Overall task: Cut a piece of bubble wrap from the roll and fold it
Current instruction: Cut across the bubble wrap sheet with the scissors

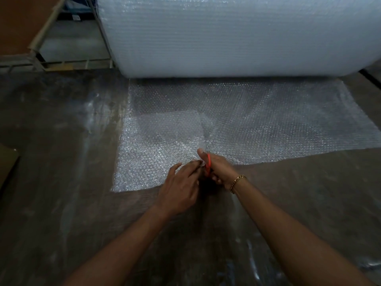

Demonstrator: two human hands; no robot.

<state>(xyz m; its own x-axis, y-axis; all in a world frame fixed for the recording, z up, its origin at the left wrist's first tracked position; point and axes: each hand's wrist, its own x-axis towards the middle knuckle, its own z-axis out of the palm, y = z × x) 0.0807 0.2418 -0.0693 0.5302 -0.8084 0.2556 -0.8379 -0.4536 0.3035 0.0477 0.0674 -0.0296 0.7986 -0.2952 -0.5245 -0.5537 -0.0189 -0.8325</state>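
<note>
Bubble wrap runs from a big roll [226, 38] lying across the far side of the floor [61, 141], and a sheet [278, 120] of it lies flat toward me, touching the roll's base. From my remote seat I see both hands meeting at the sheet's near edge, close together in the middle of the view.

The right hand [219, 171] is curled round orange-handled scissors [208, 162], which point away from me into the sheet; the blades are mostly hidden in the glare of the plastic, so I cannot tell whether they are spread. A gold bracelet [237, 181] sits on that wrist.

The left hand [179, 190] lies just beside it, fingers stretched out and resting on the wrap, fingertips touching the scissors' handle area.

Left of the scissors the sheet looks whiter and denser than the part to the right. A wooden frame [47, 23] stands at far left beside the roll, and a cardboard corner [8, 162] shows at the left edge.
</note>
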